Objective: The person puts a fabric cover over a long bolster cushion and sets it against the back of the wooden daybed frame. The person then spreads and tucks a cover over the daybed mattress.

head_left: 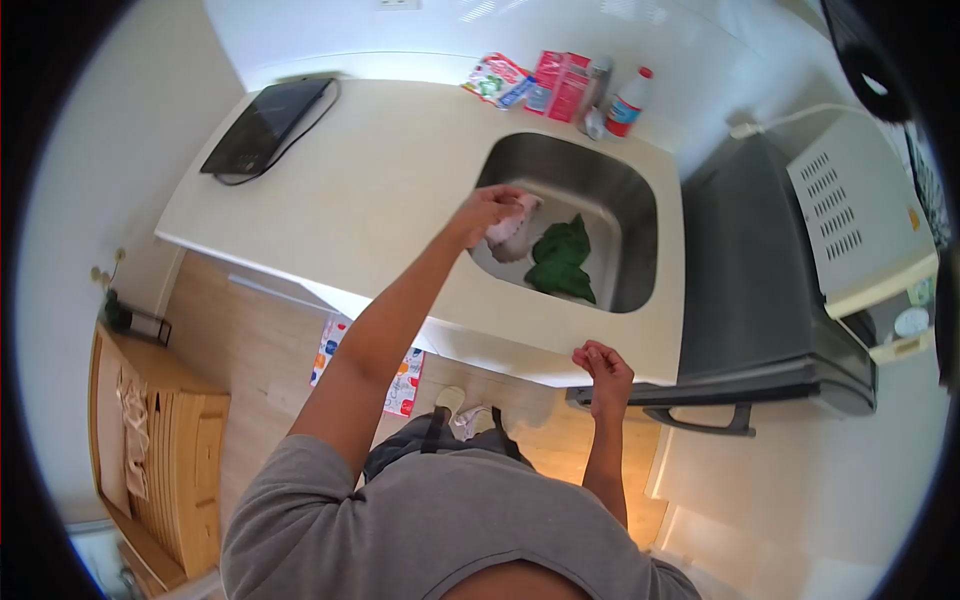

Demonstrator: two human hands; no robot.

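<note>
My left hand [489, 214] reaches over the left side of the steel sink [633, 200], its fingers closed on a pale pink cloth [512, 232] that hangs down into the basin. To the right of it, a crumpled dark green cloth [562, 257] lies on the sink bottom. My right hand [606, 372] is near the counter's front edge, below the sink, with its fingers curled together; whether anything small is between them is hidden.
Behind the sink stand a red-capped bottle [627, 103], a grey can-like item [597, 85] and pink packets [558, 86]. A black cooktop [270, 125] with a cord lies on the left of the counter [390, 170]. A dark fridge [740, 270] adjoins on the right.
</note>
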